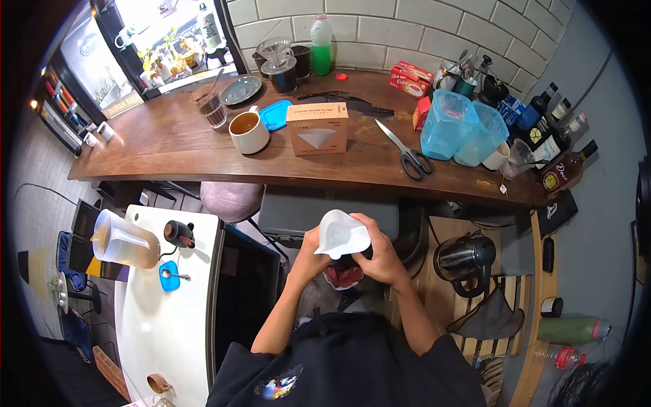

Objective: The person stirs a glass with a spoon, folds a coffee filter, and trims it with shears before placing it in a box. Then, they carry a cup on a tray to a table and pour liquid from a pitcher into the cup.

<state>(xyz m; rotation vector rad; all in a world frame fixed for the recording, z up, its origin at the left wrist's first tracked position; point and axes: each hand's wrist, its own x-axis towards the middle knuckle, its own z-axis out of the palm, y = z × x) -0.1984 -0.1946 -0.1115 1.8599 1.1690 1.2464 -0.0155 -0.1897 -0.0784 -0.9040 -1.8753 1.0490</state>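
A white coffee paper filter point(344, 235) is held up in front of my body, its mouth spread wide toward me. My left hand point(309, 252) grips its left side, and my right hand point(381, 254) pinches the right side with the thumb near the lower edge. Beyond my hands, on the wooden counter, stands a brown coffee paper filter box point(317, 144). Left of the box are a cream mug point(248, 139) of brown liquid and a blue lid point(276, 114). Black-handled scissors point(409, 154) lie to its right.
Blue plastic containers point(447, 129) and several bottles point(561, 169) crowd the counter's right end. A glass dripper point(279, 66) stands at the back. An electric kettle point(463, 260) rests on the lower right shelf. A plastic pitcher point(125, 241) stands on the white surface at left.
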